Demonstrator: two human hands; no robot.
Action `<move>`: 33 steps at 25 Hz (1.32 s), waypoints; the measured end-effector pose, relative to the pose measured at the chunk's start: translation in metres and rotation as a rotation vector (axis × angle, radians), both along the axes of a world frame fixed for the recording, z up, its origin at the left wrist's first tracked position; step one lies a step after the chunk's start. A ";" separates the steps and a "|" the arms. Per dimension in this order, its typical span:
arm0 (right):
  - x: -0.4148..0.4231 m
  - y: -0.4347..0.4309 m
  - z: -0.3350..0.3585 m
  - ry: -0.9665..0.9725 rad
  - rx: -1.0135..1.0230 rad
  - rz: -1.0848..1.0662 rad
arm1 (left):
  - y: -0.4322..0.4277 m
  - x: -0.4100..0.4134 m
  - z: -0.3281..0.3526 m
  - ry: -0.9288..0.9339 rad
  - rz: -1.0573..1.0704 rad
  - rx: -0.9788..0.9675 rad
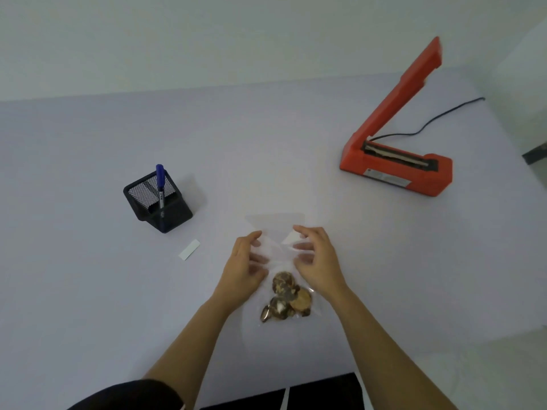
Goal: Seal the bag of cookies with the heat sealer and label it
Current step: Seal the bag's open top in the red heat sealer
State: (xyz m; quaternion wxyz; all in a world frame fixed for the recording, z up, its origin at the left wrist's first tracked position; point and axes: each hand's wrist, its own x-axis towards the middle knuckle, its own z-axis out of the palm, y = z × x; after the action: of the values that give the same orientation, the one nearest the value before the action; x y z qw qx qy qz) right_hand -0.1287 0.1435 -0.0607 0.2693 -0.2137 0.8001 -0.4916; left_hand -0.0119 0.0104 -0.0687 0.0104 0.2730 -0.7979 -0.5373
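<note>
The clear plastic bag (276, 224) lies flat on the white table (88, 291) right in front of the person, near the table's front edge. Its cookies (285, 297), some dark and one golden, are bunched in the lower half and its empty upper half points away from the person. Both hands have hold of that upper half, just above the cookies. The left hand (245, 267) grips the bag's left edge and the right hand (319, 261) its right edge. On each, the curled fingers show blurred through the film while the thumb lies on top. The plastic is gathered narrower between the two hands and flares out again beyond them.

To the left of the bag, apart from it, a small white label strip (189, 249) lies on the table. Just beyond it stands a black mesh pen holder (174, 213) with a blue marker (160, 179) upright inside. Far to the right, well apart from the bag, sits the orange-red heat sealer (393, 173) — its arm (414, 84) raised steeply, the sealing strip exposed. A black cord (438, 116) trails off behind it toward the wall.
</note>
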 end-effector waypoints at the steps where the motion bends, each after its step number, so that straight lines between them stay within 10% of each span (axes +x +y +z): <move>1: 0.000 0.003 0.005 -0.010 -0.021 -0.006 | -0.001 0.001 0.006 0.002 0.000 0.049; 14: -0.063 0.077 0.046 -0.299 -0.187 -0.144 | 0.026 -0.075 0.051 0.062 -0.151 0.159; 33: -0.225 0.133 0.041 -0.476 -0.245 -0.514 | 0.092 -0.250 0.033 -0.011 0.254 0.545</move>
State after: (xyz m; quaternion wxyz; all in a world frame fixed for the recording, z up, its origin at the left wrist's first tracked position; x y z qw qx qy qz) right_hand -0.3537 0.2768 -0.0201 0.2881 0.0839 0.6777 -0.6713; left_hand -0.2624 0.1029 -0.0359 -0.0006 0.3663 -0.5840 -0.7244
